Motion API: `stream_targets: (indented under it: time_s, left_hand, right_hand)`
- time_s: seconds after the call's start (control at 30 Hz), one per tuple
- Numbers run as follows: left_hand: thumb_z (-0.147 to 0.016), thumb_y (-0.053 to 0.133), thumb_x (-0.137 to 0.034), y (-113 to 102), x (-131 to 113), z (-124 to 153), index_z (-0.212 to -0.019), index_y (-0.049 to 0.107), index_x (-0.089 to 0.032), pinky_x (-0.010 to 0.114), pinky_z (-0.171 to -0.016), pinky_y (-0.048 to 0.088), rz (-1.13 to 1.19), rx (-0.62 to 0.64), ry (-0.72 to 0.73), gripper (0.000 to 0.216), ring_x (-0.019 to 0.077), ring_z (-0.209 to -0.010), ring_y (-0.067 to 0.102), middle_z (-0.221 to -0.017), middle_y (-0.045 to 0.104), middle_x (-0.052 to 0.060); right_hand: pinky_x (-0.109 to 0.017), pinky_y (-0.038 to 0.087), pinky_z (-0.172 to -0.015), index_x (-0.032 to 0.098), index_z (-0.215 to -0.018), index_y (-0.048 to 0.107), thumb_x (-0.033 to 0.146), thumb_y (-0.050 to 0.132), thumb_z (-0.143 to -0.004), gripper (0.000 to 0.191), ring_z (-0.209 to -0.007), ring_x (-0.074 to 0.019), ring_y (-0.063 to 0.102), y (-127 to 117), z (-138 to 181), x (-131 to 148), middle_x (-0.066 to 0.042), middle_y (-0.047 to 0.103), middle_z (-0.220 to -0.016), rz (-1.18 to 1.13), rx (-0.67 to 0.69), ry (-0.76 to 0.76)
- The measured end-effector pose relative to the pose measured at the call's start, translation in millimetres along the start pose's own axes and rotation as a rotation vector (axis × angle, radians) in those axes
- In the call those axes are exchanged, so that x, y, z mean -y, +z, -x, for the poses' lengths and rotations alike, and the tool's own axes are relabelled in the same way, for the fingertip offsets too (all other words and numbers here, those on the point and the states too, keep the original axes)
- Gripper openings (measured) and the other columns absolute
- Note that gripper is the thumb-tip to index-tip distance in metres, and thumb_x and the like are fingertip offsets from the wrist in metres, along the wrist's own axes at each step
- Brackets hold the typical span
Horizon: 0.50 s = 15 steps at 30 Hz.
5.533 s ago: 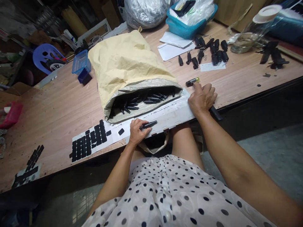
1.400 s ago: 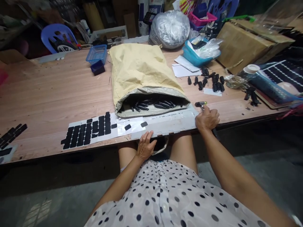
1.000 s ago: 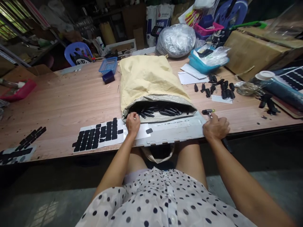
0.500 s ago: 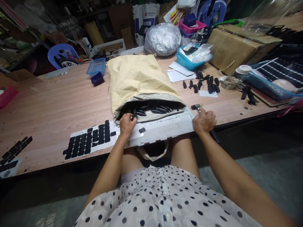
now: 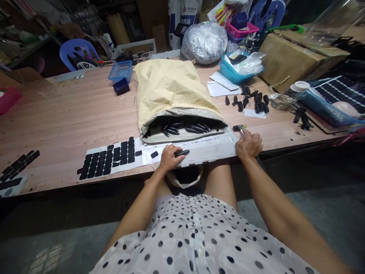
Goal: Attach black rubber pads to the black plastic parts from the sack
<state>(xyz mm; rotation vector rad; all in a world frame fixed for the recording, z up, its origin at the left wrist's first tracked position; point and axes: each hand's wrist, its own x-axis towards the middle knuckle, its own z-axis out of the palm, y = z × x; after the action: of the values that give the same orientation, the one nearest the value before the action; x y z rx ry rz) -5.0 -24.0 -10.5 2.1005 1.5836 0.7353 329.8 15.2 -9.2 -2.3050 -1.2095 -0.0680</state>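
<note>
My left hand (image 5: 168, 158) is closed on a slim black plastic piece (image 5: 182, 153) and rests on the white backing sheet (image 5: 199, 150) at the table's front edge. Behind it lies an open tan paper sack (image 5: 171, 91) with several like black pieces (image 5: 185, 127) in its mouth. My right hand (image 5: 249, 144) is closed round the handle of a small hammer (image 5: 238, 128), whose head lies on the table just past my fingers. Black rectangular pads (image 5: 110, 160) cover the sheet's left part, and one single pad (image 5: 154, 154) lies beside my left hand.
Black capped parts (image 5: 252, 101) and white papers (image 5: 221, 89) lie at the right. A blue tray (image 5: 241, 72), a cardboard box (image 5: 296, 57) and a silver bag (image 5: 203, 42) stand behind. A small blue basket (image 5: 120, 71) sits at back left. More pad strips (image 5: 17, 169) lie far left.
My left hand reached into the sack's mouth, took a black piece and drew it back to the sheet's front edge. My right hand stayed on the hammer.
</note>
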Motion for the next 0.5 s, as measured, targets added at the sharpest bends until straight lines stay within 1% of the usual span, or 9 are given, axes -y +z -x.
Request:
stream_targets:
  time_s: [0.1, 0.17, 0.23, 0.3, 0.37, 0.43, 0.5]
  left_hand:
    - [-0.077, 0.082, -0.03, 1, -3, -1, -0.089, 0.076, -0.026, 0.039, -0.085, 0.051, 0.021, 0.011, -0.023, 0.014, 0.0232, -0.088, 0.06, -0.084, 0.069, 0.002]
    - [-0.078, 0.081, -0.029, 1, -5, -2, -0.088, 0.076, -0.026, 0.039, -0.086, 0.051, 0.037, 0.02, -0.039, 0.012, 0.0234, -0.091, 0.06, -0.086, 0.07, 0.002]
    - [-0.079, 0.079, -0.028, 1, -8, -2, -0.089, 0.077, -0.026, 0.039, -0.088, 0.05, 0.05, 0.031, -0.057, 0.011, 0.0236, -0.093, 0.06, -0.087, 0.07, 0.002]
    - [-0.079, 0.079, -0.027, 0, -10, -2, -0.091, 0.078, -0.026, 0.039, -0.089, 0.05, 0.058, 0.044, -0.072, 0.012, 0.0237, -0.094, 0.061, -0.088, 0.071, 0.002]
    - [-0.079, 0.078, -0.027, -1, -11, -2, -0.092, 0.079, -0.027, 0.038, -0.09, 0.05, 0.062, 0.05, -0.083, 0.012, 0.0236, -0.095, 0.061, -0.089, 0.071, 0.002]
    - [-0.079, 0.078, -0.026, -1, -12, -2, -0.092, 0.079, -0.027, 0.038, -0.089, 0.05, 0.067, 0.049, -0.091, 0.013, 0.0233, -0.095, 0.061, -0.09, 0.071, 0.002]
    - [-0.078, 0.078, -0.025, -1, -13, -2, -0.091, 0.079, -0.027, 0.037, -0.088, 0.05, 0.069, 0.047, -0.102, 0.013, 0.0231, -0.095, 0.06, -0.089, 0.07, 0.002]
  right_hand:
    - [-0.041, 0.044, -0.084, 0.021, -0.12, 0.071, 0.019, 0.047, -0.087, 0.041, -0.095, -0.0267, 0.053, -12, 10, 3, -0.01, 0.058, -0.099, -0.133, -0.013, -0.008]
    - [-0.041, 0.046, -0.086, 0.018, -0.124, 0.068, 0.022, 0.045, -0.089, 0.042, -0.092, -0.0256, 0.054, -23, 29, 10, -0.009, 0.059, -0.096, -0.266, -0.01, -0.091]
    - [-0.04, 0.049, -0.087, 0.017, -0.126, 0.067, 0.027, 0.047, -0.091, 0.041, -0.087, -0.024, 0.056, -34, 57, 21, -0.008, 0.062, -0.094, -0.395, 0.078, -0.215]
    - [-0.039, 0.052, -0.085, 0.02, -0.125, 0.068, 0.031, 0.047, -0.093, 0.039, -0.084, -0.0227, 0.058, -42, 88, 35, -0.008, 0.065, -0.097, -0.488, 0.233, -0.334]
    - [-0.039, 0.053, -0.086, 0.022, -0.124, 0.07, 0.031, 0.048, -0.094, 0.037, -0.087, -0.023, 0.061, -46, 116, 49, -0.008, 0.068, -0.098, -0.548, 0.348, -0.438]
    - [-0.039, 0.054, -0.088, 0.024, -0.124, 0.07, 0.03, 0.048, -0.095, 0.037, -0.09, -0.0231, 0.064, -47, 135, 60, -0.008, 0.07, -0.102, -0.596, 0.421, -0.497]
    - [-0.038, 0.055, -0.088, 0.025, -0.126, 0.07, 0.027, 0.047, -0.096, 0.038, -0.094, -0.0231, 0.066, -47, 145, 69, -0.008, 0.071, -0.104, -0.622, 0.459, -0.53]
